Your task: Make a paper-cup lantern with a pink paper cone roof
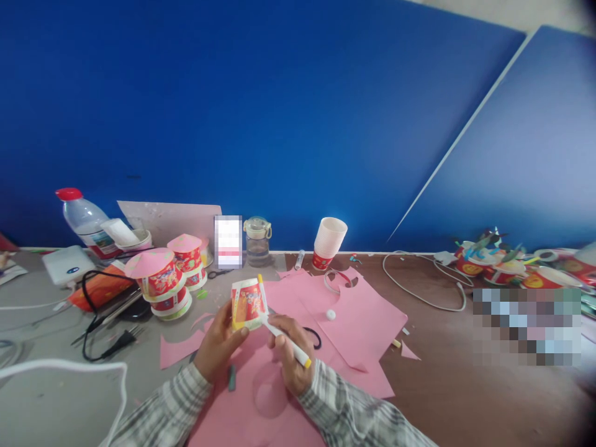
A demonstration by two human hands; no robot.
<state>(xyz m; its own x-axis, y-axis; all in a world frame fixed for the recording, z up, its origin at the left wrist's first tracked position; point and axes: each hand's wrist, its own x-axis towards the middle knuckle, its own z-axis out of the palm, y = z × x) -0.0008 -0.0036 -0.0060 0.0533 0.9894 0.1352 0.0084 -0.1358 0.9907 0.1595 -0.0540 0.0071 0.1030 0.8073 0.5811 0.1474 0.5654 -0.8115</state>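
Paper cup [249, 303] rests in left hand [218, 344], marker [298, 353] in right hand [292, 367].

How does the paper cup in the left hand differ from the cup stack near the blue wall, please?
The paper cup is in the left hand; the cup stack stands on the table. The paper cup looks single, the cup stack nested and taller. The paper cup shows red and yellow print; the cup stack is white above a red base. Both have red on them.
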